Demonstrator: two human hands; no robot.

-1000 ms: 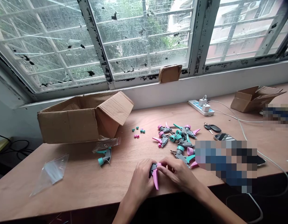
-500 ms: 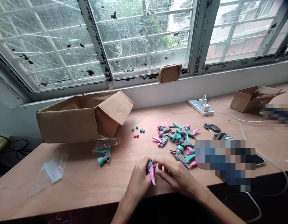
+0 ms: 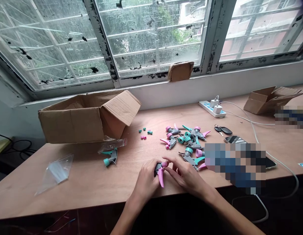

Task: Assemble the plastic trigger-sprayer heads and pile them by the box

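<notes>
My left hand (image 3: 146,178) is wrapped round a grey trigger sprayer head (image 3: 160,173) with a pink trigger and a pink nozzle. The trigger points down toward the table's front edge. Beside the nozzle, my right hand (image 3: 187,174) has its index finger and thumb apart; whether a fingertip touches the nozzle I cannot tell. Several grey sprayer heads with pink or teal parts lie in a pile (image 3: 188,138) beyond my right hand. A lone teal and grey sprayer head (image 3: 111,157) lies to the left. Small pink caps (image 3: 143,137) and teal caps (image 3: 149,132) are scattered farther back.
A large open cardboard box (image 3: 70,127) stands at the back left, with clear plastic bags (image 3: 57,171) in front. To the right are a power strip (image 3: 212,109), keys (image 3: 223,130), a phone (image 3: 271,162) and a smaller box (image 3: 264,101). A blurred patch hides part of the right side.
The fingers of my right hand have come slightly off the nozzle, so its pink end shows now. The view has tilted down a little.
</notes>
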